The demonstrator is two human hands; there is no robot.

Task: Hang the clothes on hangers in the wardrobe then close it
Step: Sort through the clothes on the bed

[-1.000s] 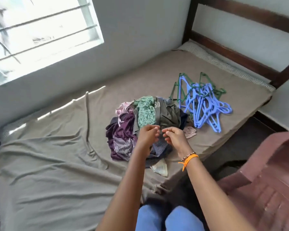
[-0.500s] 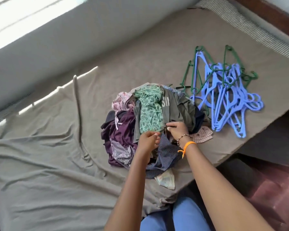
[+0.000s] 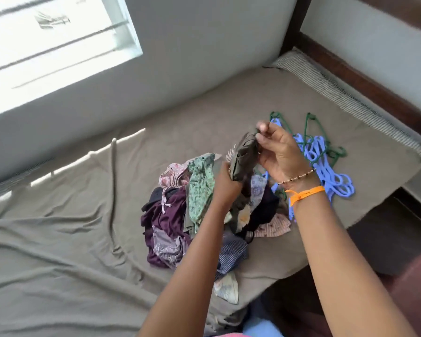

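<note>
- Rumpled bed sheet (image 3: 58,239) covers the mattress under a bright window (image 3: 46,45) at 10 o'clock.
- Clothes pile (image 3: 170,215) sits mid-frame.
- Left hand (image 3: 225,186) grips the lower end of an olive garment (image 3: 243,161) lifted above the pile.
- Right hand (image 3: 280,152) pinches its top edge, at 1 o'clock from the left.
- Hangers (image 3: 326,161) lie at 3 o'clock.

Bed sheet (image 3: 58,239): matt grey-brown cloth, creased. On it, clothes pile (image 3: 180,215): soft fabrics, a purple piece with slight sheen, green printed cotton-like cloth. Hangers (image 3: 326,166) right of pile: smooth plastic, blue and green, faintly glossy. Bed frame (image 3: 350,76) behind the hangers: dark polished wood. Mattress edge (image 3: 326,86): striped woven ticking.
</note>
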